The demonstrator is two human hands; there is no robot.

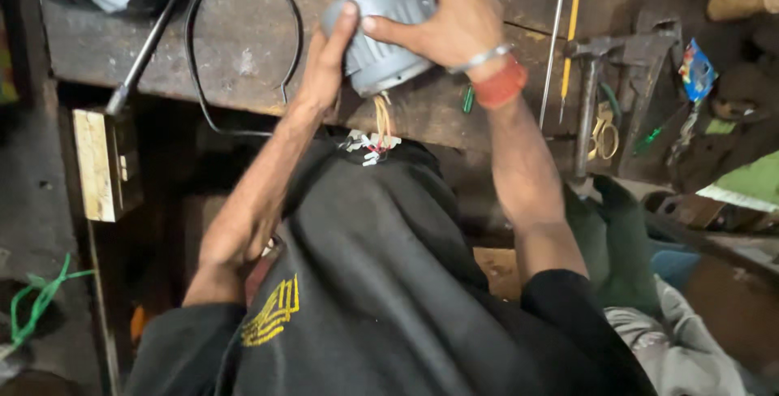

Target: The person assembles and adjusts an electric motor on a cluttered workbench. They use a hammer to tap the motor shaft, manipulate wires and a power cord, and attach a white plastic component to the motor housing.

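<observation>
A grey ribbed round motor housing [381, 23] is held over the edge of a dark wooden workbench [243, 55]. My right hand [446, 23] grips it from above and the right side; a metal bangle and a red band sit on that wrist. My left hand [329, 59] presses against its left side, thumb up along the casing. A bundle of thin coloured wires [377, 132] hangs from the underside of the housing, ending in white sleeved tips just above my dark shirt.
On the bench lie a black cable loop [243, 47], a long metal rod [150, 39], screwdrivers [568, 31] and a hammer [588, 96]. A wooden block [101, 165] hangs at the bench's left. Scissors [602, 128], cloth and clutter fill the right side.
</observation>
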